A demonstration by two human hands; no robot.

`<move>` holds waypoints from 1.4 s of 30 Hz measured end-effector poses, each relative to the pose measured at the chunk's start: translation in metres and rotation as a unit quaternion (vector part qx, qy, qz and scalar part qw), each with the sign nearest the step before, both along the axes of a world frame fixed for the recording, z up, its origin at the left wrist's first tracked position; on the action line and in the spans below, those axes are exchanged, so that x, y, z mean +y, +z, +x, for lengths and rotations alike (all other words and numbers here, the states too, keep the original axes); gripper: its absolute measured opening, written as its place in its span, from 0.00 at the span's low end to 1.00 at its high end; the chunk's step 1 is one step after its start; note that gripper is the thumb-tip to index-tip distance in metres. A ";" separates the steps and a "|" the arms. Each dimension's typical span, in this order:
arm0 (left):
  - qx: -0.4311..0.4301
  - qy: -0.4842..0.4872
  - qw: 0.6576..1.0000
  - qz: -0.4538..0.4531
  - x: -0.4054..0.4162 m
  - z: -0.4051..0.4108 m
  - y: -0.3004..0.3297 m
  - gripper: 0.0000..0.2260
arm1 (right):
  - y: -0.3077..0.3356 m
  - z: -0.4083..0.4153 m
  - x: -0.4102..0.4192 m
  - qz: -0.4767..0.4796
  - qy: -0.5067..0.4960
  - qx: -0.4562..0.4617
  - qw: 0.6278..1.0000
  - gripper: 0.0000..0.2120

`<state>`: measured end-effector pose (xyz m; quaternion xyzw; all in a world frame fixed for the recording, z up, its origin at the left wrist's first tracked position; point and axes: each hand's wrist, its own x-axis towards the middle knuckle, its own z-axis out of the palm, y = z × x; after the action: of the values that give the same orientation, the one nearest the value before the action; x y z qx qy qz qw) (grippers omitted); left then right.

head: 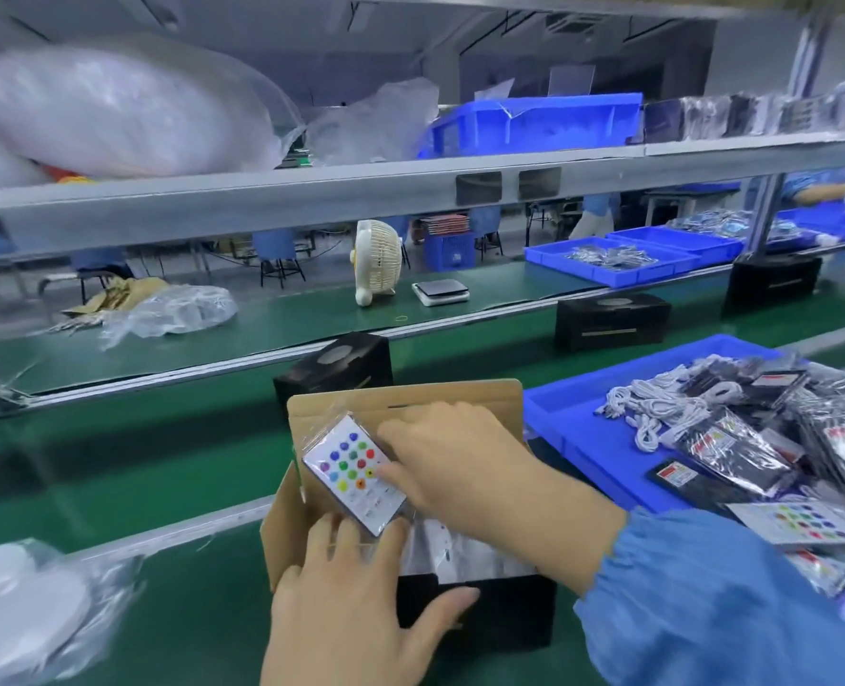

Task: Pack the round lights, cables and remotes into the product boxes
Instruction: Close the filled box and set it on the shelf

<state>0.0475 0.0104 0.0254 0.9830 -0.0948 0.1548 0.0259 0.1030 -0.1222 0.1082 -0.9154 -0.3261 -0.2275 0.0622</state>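
A bagged remote (353,475) is being pinched by the right hand (465,462) over the open box (410,552), steadied by the flat-fingered left hand (356,616), while finished boxes (612,321) and tray (579,428) stock suggest mid-task.

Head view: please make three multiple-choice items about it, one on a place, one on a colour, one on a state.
1. Where is the small fan?
A. on the far green table
B. inside the blue tray
C. on the top shelf

2. What colour is the tray that holds cables and remotes?
A. red
B. blue
C. white

3. In what state is the product box under the hands?
A. taped shut
B. crushed flat
C. open, flap up

Answers:
1 A: it stands on the table beyond the belt.
2 B: its rim is blue.
3 C: the brown flap stands up while the right hand holds the bagged remote over it.
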 end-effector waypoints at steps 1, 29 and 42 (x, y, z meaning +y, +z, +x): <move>0.005 -0.001 1.000 0.000 0.000 0.001 0.000 0.50 | -0.006 0.000 0.007 -0.017 -0.038 0.045 0.998 0.11; -0.043 -0.106 0.993 0.021 0.016 -0.007 0.022 0.24 | -0.006 0.002 -0.008 0.275 0.114 0.386 0.873 0.19; -0.025 -0.113 0.991 0.072 0.013 -0.003 0.012 0.33 | -0.021 0.002 0.000 -0.158 -0.008 -0.029 0.987 0.08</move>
<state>0.0445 0.0235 0.0371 0.9613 -0.2166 0.1679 -0.0298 0.1055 -0.1221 0.0868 -0.9091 -0.3527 -0.2004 -0.0946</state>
